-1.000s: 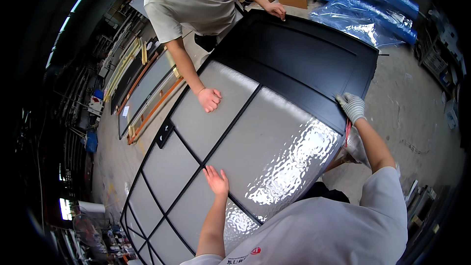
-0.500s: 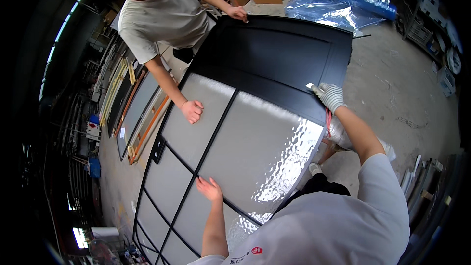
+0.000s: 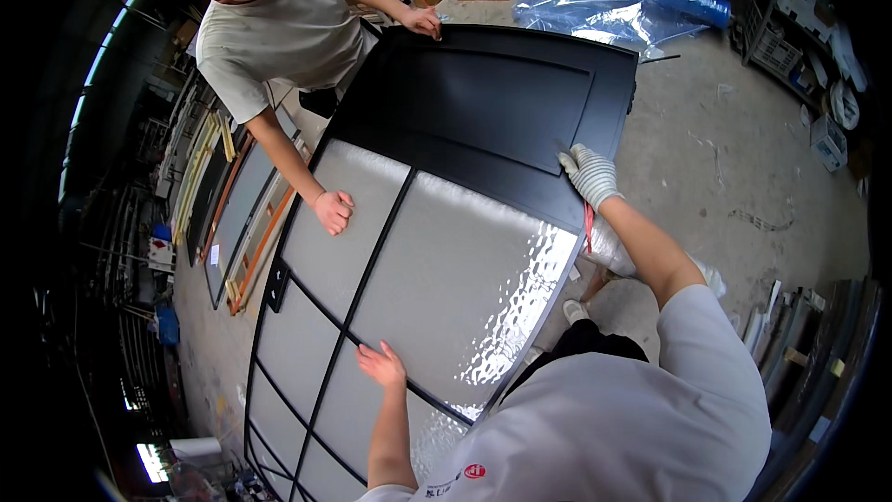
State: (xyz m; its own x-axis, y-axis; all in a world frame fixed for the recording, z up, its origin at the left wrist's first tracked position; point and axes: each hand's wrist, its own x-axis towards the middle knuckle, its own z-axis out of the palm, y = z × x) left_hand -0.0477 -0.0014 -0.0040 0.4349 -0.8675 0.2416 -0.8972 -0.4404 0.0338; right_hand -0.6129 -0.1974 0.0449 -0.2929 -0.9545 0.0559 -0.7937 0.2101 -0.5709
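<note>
A large black-framed door (image 3: 483,144), with wavy grey glass panes and a solid black panel at its far end, lies flat in front of me. My left hand (image 3: 381,364) is bare, its fingers stretched out over the glass by a crossing of the black bars. On the black panel's near right part, my right hand (image 3: 593,177) wears a striped white knit glove. Its fingers are bent round a small flat piece (image 3: 562,154), of which only a thin edge shows at the fingertips; its kind cannot be made out.
Across the door stands a co-worker, one fist (image 3: 333,212) over the glass and the other hand (image 3: 423,21) at the far edge. Framed panels (image 3: 243,200) lean at left, blue plastic film (image 3: 623,0) lies behind, and a shelf (image 3: 776,46) holds goods at right.
The whole view has shifted, so the door appears further left. The piece in my right hand showed a white face earlier and now shows a thin edge. My left hand remains spread.
</note>
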